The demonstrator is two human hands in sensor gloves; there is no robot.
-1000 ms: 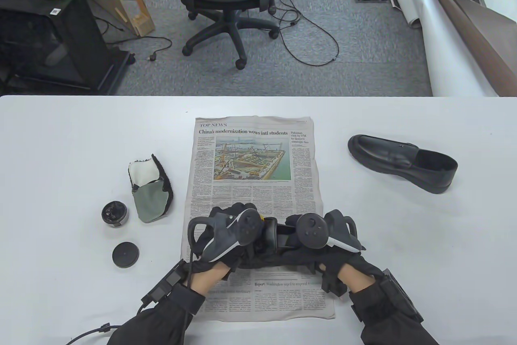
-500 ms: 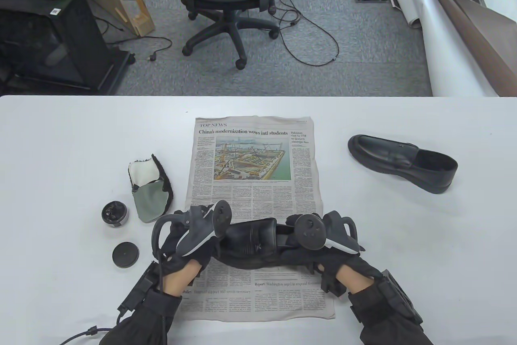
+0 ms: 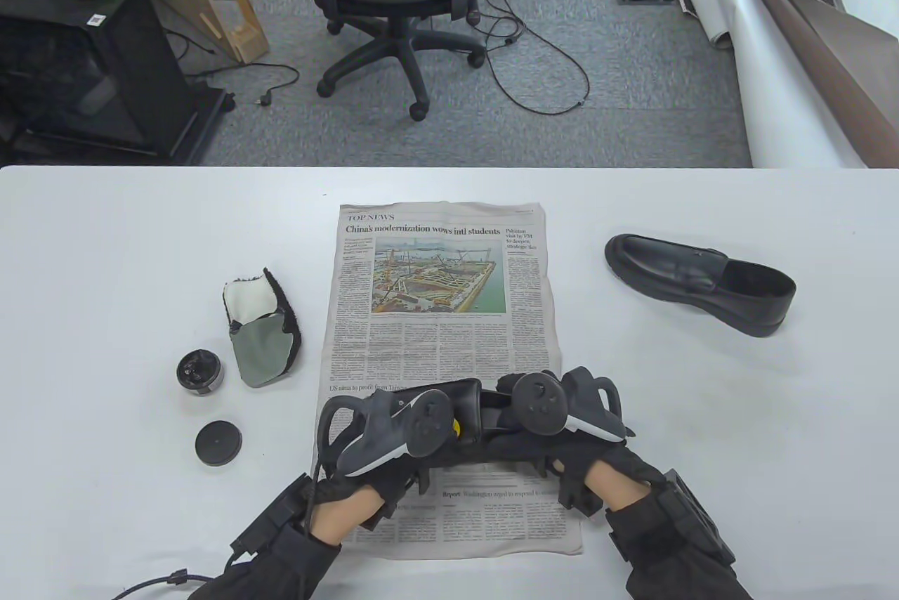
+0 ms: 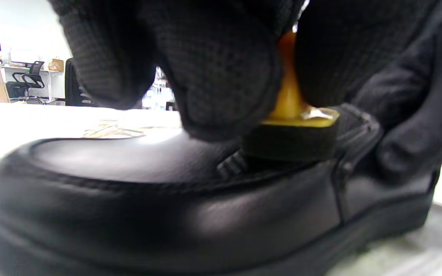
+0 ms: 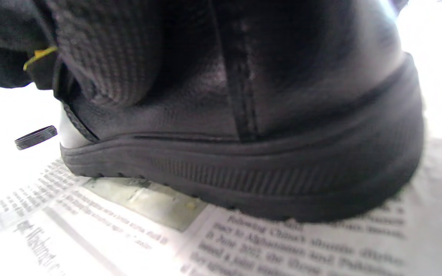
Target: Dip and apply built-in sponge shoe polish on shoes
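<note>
A black loafer [image 3: 467, 410] lies on the newspaper [image 3: 439, 291] near the table's front edge, mostly hidden under both hands. My left hand [image 3: 390, 428] pinches a yellow-handled sponge applicator [image 4: 292, 130] and presses its dark sponge on the shoe's upper [image 4: 136, 180]. My right hand [image 3: 555, 417] grips the shoe's heel end [image 5: 282, 126]; one finger [image 5: 106, 53] lies over the heel's upper. An open polish tin [image 3: 200, 372] and its black lid [image 3: 218, 442] sit to the left.
A second black loafer [image 3: 699, 282] lies on the table at the right. A grey and white polishing mitt [image 3: 261, 326] lies left of the newspaper, above the tin. The lid also shows in the right wrist view [image 5: 36, 137].
My left hand swung left off the shoe's toe half a second ago, then came back right over the upper. My right hand and the shoe stayed put.
</note>
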